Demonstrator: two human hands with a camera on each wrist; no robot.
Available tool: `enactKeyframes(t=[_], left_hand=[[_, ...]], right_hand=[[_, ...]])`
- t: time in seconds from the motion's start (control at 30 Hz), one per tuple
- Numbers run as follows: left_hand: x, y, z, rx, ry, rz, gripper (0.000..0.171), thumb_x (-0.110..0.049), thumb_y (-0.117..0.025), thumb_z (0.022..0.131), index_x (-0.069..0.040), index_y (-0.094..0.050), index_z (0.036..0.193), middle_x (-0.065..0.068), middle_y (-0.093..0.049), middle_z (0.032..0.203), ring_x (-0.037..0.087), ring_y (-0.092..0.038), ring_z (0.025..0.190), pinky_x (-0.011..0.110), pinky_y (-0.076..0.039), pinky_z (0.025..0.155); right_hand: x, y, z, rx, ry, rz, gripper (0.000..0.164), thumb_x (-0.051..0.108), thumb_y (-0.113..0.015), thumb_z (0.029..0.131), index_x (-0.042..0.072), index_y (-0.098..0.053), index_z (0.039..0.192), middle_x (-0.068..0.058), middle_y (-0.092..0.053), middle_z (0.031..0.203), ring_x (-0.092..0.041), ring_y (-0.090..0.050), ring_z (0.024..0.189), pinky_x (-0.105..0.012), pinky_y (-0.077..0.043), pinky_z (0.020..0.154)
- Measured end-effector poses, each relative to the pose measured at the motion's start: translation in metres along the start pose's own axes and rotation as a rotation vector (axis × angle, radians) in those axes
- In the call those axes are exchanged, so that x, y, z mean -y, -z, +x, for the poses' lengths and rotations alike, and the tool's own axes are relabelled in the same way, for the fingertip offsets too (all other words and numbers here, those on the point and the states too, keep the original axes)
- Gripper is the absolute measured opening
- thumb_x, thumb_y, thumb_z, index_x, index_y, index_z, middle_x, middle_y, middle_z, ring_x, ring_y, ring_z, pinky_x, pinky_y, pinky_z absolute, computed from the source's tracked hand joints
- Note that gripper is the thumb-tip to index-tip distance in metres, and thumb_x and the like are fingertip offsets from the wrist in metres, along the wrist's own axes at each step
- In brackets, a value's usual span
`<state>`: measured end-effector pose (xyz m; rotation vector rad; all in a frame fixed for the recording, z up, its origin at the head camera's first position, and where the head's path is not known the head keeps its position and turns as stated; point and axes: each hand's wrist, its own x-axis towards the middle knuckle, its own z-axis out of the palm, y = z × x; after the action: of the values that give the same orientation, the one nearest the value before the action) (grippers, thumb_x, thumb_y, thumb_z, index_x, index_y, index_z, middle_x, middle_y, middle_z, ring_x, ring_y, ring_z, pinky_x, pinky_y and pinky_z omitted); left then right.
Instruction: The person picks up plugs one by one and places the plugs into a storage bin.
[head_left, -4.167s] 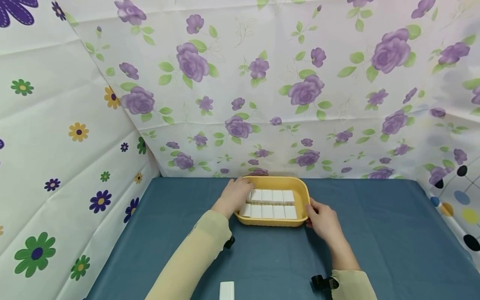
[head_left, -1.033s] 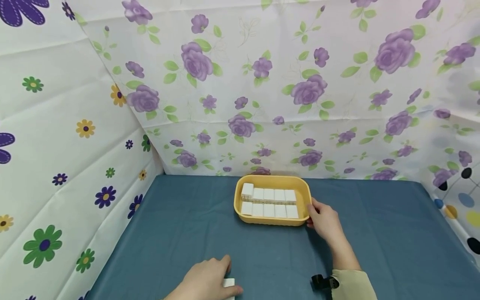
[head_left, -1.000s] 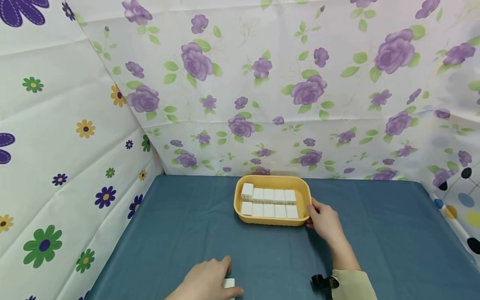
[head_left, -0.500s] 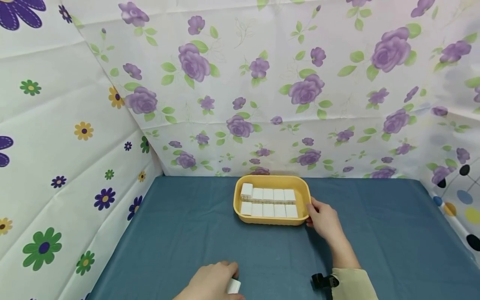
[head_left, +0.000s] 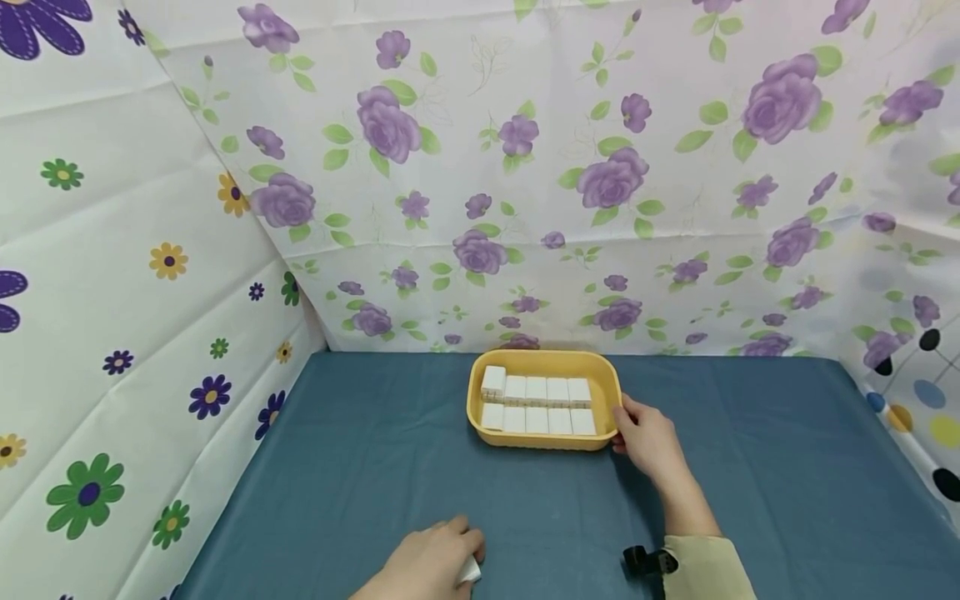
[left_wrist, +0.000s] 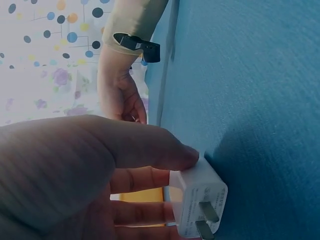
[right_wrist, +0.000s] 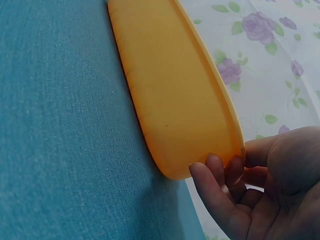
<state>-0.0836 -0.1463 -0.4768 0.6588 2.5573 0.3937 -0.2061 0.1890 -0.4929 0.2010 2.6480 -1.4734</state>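
Note:
Low in the head view, my left hand (head_left: 429, 560) holds a white charger plug (head_left: 470, 572) close over the blue cloth. The left wrist view shows the charger plug (left_wrist: 200, 192) between thumb and fingers, its two flat metal prongs (left_wrist: 209, 211) facing the camera. My right hand (head_left: 648, 437) pinches the right end of a yellow plastic tray (head_left: 547, 444), thumb on the rim; its curled fingers (right_wrist: 215, 185) show in the right wrist view. Inside the tray sit two rows of white block-shaped pieces (head_left: 536, 417), with the back-left one (head_left: 493, 379) standing higher than its neighbours.
A blue cloth (head_left: 360, 467) covers the table. Flower-printed sheets (head_left: 465, 167) rise behind it and along the left and right sides. A black wrist camera (head_left: 647, 562) sits on the right wrist.
My left hand went from the tray's left end to the near table, closed on the charger plug there and turned it a little. The right hand has stayed on the tray's rim.

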Motion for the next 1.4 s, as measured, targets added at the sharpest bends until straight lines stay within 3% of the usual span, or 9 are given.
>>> enactKeyframes(t=[0.33,0.67,0.8,0.97,1.17,1.3,1.4], left_hand=[[0.0,-0.003,0.002,0.01,-0.053,0.103,0.024,-0.022,-0.092,0.088,-0.028,-0.073,0.1,-0.009,-0.053,0.091,0.005,-0.05,0.074,0.027,-0.051,0.062],[0.005,0.002,0.004,-0.006,-0.048,-0.033,0.022,-0.018,-0.09,0.089,-0.025,-0.073,0.101,-0.01,-0.054,0.089,0.004,-0.051,0.072,0.026,-0.051,0.061],[0.002,0.011,0.003,-0.053,-0.074,-0.08,0.021,-0.02,-0.088,0.091,-0.024,-0.074,0.106,-0.011,-0.054,0.092,0.003,-0.052,0.074,0.025,-0.051,0.063],[-0.006,0.027,0.006,-0.164,-0.117,-0.141,0.023,-0.025,-0.086,0.094,-0.025,-0.073,0.113,-0.011,-0.056,0.098,0.001,-0.053,0.077,0.023,-0.051,0.065],[-0.018,0.054,0.031,-0.408,-0.142,-0.219,0.021,-0.027,-0.083,0.097,-0.021,-0.074,0.116,-0.003,-0.063,0.105,0.007,-0.058,0.084,0.025,-0.053,0.067],[-0.023,0.073,0.063,-0.54,-0.102,-0.206,0.023,-0.028,-0.079,0.1,-0.016,-0.075,0.12,0.007,-0.066,0.111,0.015,-0.059,0.085,0.03,-0.053,0.066],[-0.024,0.085,0.094,-0.577,-0.033,-0.169,0.028,-0.029,-0.077,0.101,-0.012,-0.076,0.123,0.012,-0.067,0.114,0.02,-0.061,0.086,0.035,-0.055,0.067]], right_hand=[[0.004,0.001,-0.001,0.005,-0.002,-0.003,0.056,0.025,-0.049,0.116,-0.004,-0.038,0.163,-0.025,-0.069,0.116,-0.02,-0.071,0.082,-0.036,-0.066,0.072],[0.004,-0.001,0.0,0.006,-0.013,0.003,0.056,0.026,-0.049,0.116,-0.002,-0.038,0.163,-0.024,-0.069,0.116,-0.023,-0.071,0.084,-0.034,-0.066,0.071],[0.004,-0.002,0.0,0.006,-0.011,0.004,0.056,0.026,-0.049,0.116,-0.002,-0.038,0.163,-0.024,-0.069,0.116,-0.023,-0.071,0.084,-0.034,-0.066,0.072],[0.002,-0.002,-0.001,0.009,-0.008,0.002,0.056,0.025,-0.049,0.116,-0.003,-0.038,0.163,-0.023,-0.07,0.113,-0.021,-0.071,0.082,-0.036,-0.066,0.073],[0.0,0.0,0.0,0.008,0.006,0.01,0.056,0.025,-0.049,0.116,-0.003,-0.038,0.163,-0.024,-0.069,0.115,-0.021,-0.071,0.083,-0.034,-0.066,0.071],[0.0,0.0,0.0,0.008,0.01,0.012,0.056,0.025,-0.049,0.116,-0.002,-0.039,0.163,-0.025,-0.069,0.116,-0.021,-0.071,0.083,-0.034,-0.066,0.071],[-0.001,-0.001,-0.001,0.007,0.006,0.011,0.055,0.025,-0.049,0.116,-0.001,-0.039,0.163,-0.025,-0.069,0.116,-0.021,-0.071,0.083,-0.034,-0.066,0.071]])
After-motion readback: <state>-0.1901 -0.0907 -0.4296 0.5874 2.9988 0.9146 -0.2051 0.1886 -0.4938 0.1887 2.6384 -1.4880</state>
